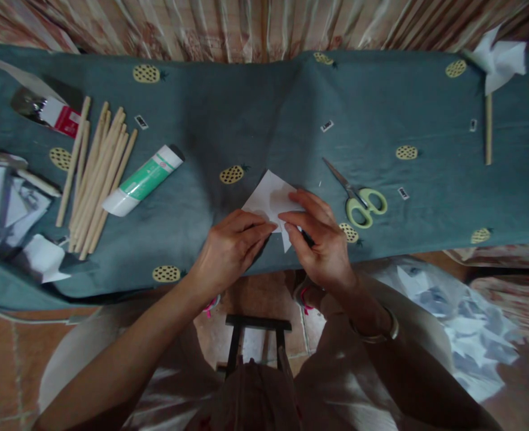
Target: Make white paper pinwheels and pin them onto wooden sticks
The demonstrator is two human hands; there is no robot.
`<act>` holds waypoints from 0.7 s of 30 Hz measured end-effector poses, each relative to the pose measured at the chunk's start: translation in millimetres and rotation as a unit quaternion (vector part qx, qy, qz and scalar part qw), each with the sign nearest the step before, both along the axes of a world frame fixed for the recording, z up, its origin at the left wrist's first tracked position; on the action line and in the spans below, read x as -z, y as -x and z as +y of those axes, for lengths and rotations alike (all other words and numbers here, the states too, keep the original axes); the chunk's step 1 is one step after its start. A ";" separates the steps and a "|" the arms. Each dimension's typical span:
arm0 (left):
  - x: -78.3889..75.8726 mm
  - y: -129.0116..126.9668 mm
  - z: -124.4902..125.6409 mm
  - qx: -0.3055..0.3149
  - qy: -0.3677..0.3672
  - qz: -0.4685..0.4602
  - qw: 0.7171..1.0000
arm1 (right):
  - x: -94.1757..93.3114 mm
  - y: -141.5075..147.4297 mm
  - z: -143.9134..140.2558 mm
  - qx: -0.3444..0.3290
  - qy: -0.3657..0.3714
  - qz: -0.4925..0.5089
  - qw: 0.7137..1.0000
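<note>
A small white folded paper piece (268,194) lies on the teal cloth-covered table (246,114) near its front edge. My left hand (231,248) pinches the paper's lower left edge with fingertips curled. My right hand (321,236) presses on the paper's right side, fingers bent over it; a bracelet sits on that wrist. Both hands meet at the paper's lower point. Green-handled scissors (358,200) lie just right of my right hand.
A green and white glue tube (143,179) and a bundle of wooden sticks (98,173) lie at left, with paper scraps (4,203) beyond. A paper pinwheel on a stick (493,66) rests at far right. A bag of paper scraps (466,323) sits on the floor.
</note>
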State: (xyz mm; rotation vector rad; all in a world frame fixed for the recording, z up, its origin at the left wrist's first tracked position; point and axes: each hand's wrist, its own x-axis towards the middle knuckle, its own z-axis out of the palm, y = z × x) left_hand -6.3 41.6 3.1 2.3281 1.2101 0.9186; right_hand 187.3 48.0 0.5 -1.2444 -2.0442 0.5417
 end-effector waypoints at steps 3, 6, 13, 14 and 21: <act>0.2 0.1 -0.2 0.000 0.003 -0.001 1.000 | 3.2 -1.2 -0.8 -0.008 -0.003 -0.009 1.000; -0.3 0.1 -0.6 -0.001 -0.001 -0.003 1.000 | 5.2 -1.3 -1.4 -0.013 -0.003 -0.012 1.000; -0.8 -0.2 -1.0 0.002 0.000 0.001 1.000 | 7.7 -0.2 -1.1 -0.027 -0.026 -0.020 0.999; -0.7 -0.1 -1.0 0.003 0.001 0.002 1.000 | 8.3 0.1 -1.4 -0.026 -0.029 -0.023 0.999; -0.4 0.1 -1.9 0.001 0.005 0.010 1.000 | 10.0 5.1 -6.5 -0.009 -0.021 -0.040 0.999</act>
